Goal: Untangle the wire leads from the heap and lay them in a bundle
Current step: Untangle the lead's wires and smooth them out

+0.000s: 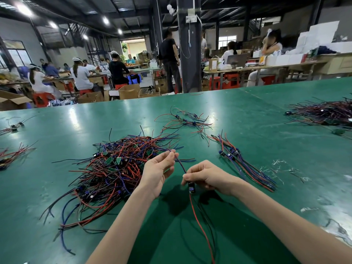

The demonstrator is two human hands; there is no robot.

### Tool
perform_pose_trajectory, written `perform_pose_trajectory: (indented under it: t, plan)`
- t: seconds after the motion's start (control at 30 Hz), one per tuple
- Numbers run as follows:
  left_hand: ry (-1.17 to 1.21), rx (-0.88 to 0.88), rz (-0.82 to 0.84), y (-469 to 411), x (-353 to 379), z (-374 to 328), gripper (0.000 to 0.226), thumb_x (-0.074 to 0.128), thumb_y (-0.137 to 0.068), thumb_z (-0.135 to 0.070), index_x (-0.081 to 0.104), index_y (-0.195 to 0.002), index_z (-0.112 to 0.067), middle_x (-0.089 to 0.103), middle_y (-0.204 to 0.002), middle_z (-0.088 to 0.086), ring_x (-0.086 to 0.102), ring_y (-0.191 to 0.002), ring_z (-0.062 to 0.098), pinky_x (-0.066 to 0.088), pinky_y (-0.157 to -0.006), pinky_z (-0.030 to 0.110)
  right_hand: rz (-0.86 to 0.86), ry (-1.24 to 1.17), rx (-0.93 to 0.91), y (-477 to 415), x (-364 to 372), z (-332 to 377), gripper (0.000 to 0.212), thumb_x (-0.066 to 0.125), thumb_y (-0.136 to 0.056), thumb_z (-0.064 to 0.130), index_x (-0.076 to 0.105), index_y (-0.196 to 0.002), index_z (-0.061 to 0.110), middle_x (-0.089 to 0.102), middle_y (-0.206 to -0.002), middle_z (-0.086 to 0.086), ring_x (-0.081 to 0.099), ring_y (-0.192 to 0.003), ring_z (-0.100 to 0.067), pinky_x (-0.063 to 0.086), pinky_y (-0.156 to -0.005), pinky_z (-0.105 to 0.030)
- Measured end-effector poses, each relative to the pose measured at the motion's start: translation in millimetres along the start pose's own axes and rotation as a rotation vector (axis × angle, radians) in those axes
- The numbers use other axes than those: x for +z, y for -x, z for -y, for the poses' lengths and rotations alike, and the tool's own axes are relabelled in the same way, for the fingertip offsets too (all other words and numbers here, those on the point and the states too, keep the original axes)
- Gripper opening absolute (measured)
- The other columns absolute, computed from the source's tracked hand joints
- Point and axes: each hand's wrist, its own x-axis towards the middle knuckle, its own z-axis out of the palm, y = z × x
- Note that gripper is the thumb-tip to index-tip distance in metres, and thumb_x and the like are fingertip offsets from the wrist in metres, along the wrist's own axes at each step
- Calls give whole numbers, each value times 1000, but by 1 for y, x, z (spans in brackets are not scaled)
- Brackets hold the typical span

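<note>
Near centre of the green table (266, 115), both hands are on one wire lead (181, 165), raised just right of the heap (114, 168). Left hand (159, 171): palm turned up, thumb and forefinger pinching the far end of the lead's blue wire at the heap's right edge; the other fingers are loosely curled beneath. Right hand (204, 176): knuckles up, fingers curled, fingertips pinching the lead's small black module (191, 186). The blue wire runs taut between the two hands. Below the module, red and black tails (200, 225) hang and trail toward the near edge. The heap is a tangle of red, black and blue leads with small green boards and dark modules mixed in, left of both hands, spreading to the near left. The bundle (240, 162) lies right of the hands, modules at its far end, wires roughly parallel and running near-right. A loose cluster of leads (187, 121) sits farther off at centre. A second heap (322, 112) is at far right; small clumps (11, 155) lie at the left edge. Pale scraps (280, 164) sit right of the bundle.
</note>
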Motion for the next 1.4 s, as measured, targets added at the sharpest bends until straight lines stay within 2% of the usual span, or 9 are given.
perform_pose_trajectory:
  t: [0.1, 0.2, 0.33, 0.47, 0.7, 0.93, 1.07, 1.23, 1.4]
  plan:
    - [-154, 12, 35, 2, 4, 3, 23, 64, -83, -15, 63, -106, -11, 66, -97, 0, 58, -75, 5, 50, -66, 17, -177, -3, -54, -2, -3, 2, 20, 60, -91, 12, 69, -74, 10, 55, -49, 5, 29, -32, -2, 19, -34, -13]
    - [-271, -41, 158, 8, 10, 9, 19, 61, -88, -10, 63, -106, -4, 66, -95, 6, 59, -74, 9, 52, -68, 20, -328, -74, -76, -4, -10, 3, 21, 59, -92, 14, 69, -82, -1, 48, -54, -9, 27, -31, -5, 15, -33, -15]
    - [-378, -110, 275, 16, 15, 17, 13, 56, -92, -11, 67, -91, -5, 73, -79, 6, 69, -68, 14, 56, -63, 24, -430, -156, -104, -6, -13, 2, 19, 59, -92, 14, 71, -83, 1, 56, -51, 0, 26, -30, -5, 15, -33, -15]
    - [-304, -130, 294, 19, 16, 16, 12, 58, -90, -6, 68, -92, -1, 72, -75, 8, 67, -63, 14, 56, -61, 25, -471, -165, -99, -7, -13, 0, 20, 60, -92, 17, 71, -84, 2, 55, -45, 5, 27, -30, -5, 17, -33, -15]
    - [-305, -171, 298, 20, 16, 16, 9, 65, -84, -6, 70, -88, 0, 70, -75, 10, 65, -63, 13, 57, -65, 24, -439, -145, -41, -8, -8, 0, 29, 55, -95, 26, 70, -85, 2, 50, -37, 9, 27, -27, -4, 18, -31, -15]
    - [-206, -12, 69, 13, 13, 7, 8, 63, -87, -9, 70, -84, -9, 72, -72, 0, 63, -57, 4, 48, -57, 17, -319, -119, 72, -7, -4, 4, 33, 53, -94, 37, 66, -89, 7, 68, -78, -5, 33, -29, -4, 18, -29, -14]
    - [-296, 42, -6, 12, 12, 8, 4, 66, -86, -15, 70, -86, -15, 68, -65, -11, 57, -58, -2, 39, -63, 22, -213, -110, 83, -4, 2, 5, 25, 60, -91, 30, 62, -72, 13, 69, -74, -5, 31, -31, -3, 17, -29, -13]
    - [-314, 74, -5, 11, 10, 8, 4, 65, -87, -16, 69, -86, -16, 74, -78, -5, 60, -72, 7, 37, -67, 26, -163, -198, 32, -3, 3, 4, 20, 61, -90, 15, 60, -72, 8, 67, -70, -7, 29, -30, -2, 18, -30, -12]
    - [-282, 81, -14, 10, 10, 10, 5, 67, -85, -14, 70, -82, -15, 74, -77, -1, 61, -70, 9, 38, -68, 26, -132, -193, 18, -1, 3, 6, 20, 61, -90, 9, 59, -70, 5, 56, -43, 9, 26, -27, 0, 17, -30, -11]
